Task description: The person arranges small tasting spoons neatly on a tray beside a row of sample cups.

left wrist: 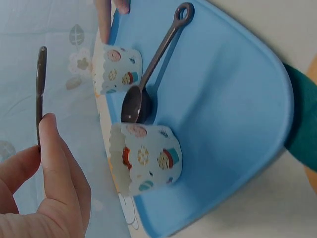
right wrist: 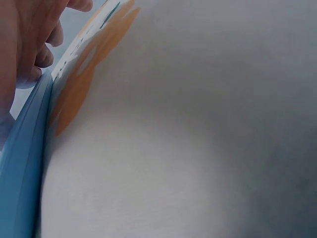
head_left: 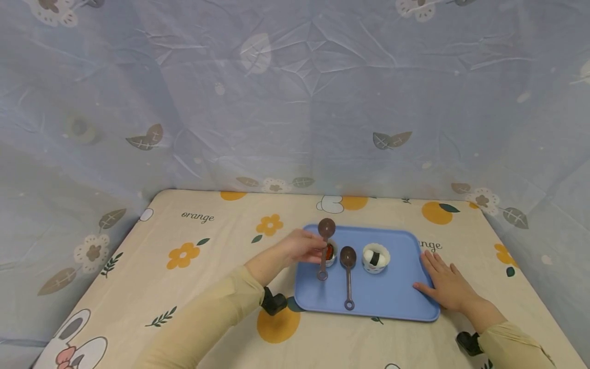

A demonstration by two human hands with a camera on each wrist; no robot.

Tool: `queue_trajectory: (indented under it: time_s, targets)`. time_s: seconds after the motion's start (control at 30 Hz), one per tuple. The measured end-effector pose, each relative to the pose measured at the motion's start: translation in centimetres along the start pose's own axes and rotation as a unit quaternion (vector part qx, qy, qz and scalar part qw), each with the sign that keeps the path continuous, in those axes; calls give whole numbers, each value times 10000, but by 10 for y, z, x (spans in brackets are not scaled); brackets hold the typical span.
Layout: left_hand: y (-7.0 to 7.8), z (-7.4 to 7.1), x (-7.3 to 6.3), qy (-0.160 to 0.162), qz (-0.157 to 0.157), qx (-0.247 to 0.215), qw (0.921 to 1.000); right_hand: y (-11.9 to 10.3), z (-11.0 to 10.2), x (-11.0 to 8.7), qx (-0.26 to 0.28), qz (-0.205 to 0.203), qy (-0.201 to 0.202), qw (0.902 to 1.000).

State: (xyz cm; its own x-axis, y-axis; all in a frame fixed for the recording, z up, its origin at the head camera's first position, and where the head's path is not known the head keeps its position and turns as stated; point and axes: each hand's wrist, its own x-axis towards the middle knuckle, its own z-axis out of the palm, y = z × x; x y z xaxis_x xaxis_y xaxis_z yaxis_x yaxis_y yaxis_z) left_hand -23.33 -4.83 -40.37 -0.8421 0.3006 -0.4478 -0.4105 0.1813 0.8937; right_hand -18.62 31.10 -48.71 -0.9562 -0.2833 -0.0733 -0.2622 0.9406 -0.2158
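My left hand (head_left: 301, 247) pinches a brown spoon (head_left: 327, 228) by its handle, bowl end toward the back, raised over the left part of the blue tray (head_left: 392, 302). In the left wrist view the handle (left wrist: 41, 74) stands between thumb and fingers. Behind it, partly covered, is a paper cup (left wrist: 151, 161) with something red inside. A second brown spoon (head_left: 348, 277) lies on the tray between that cup and another paper cup (head_left: 375, 266), which holds a white rice ball (head_left: 372, 257) with a black strip. With fingers spread, my right hand (head_left: 447, 284) rests at the tray's right edge.
Beneath the tray is a cream cloth (head_left: 221, 297) printed with oranges, flowers and leaves. A pale blue-grey patterned curtain (head_left: 295, 102) hangs behind the table and along its sides. Black wrist straps (head_left: 274, 303) sit by both sleeves.
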Motion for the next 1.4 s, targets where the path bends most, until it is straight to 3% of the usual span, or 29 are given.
queue_trajectory:
  time_s: [0.3, 0.67, 1.4]
  targets:
    - [1, 17, 3, -260, 45, -84, 9996, 2, 1, -2, -17, -136, 102, 9999]
    - [3, 36, 7, -173, -36, -148, 9997, 4, 3, -2, -29, -109, 100, 9999]
    - [13, 82, 14, -319, 53, -496, 9982, 2, 2, -3, -66, -129, 119, 9998]
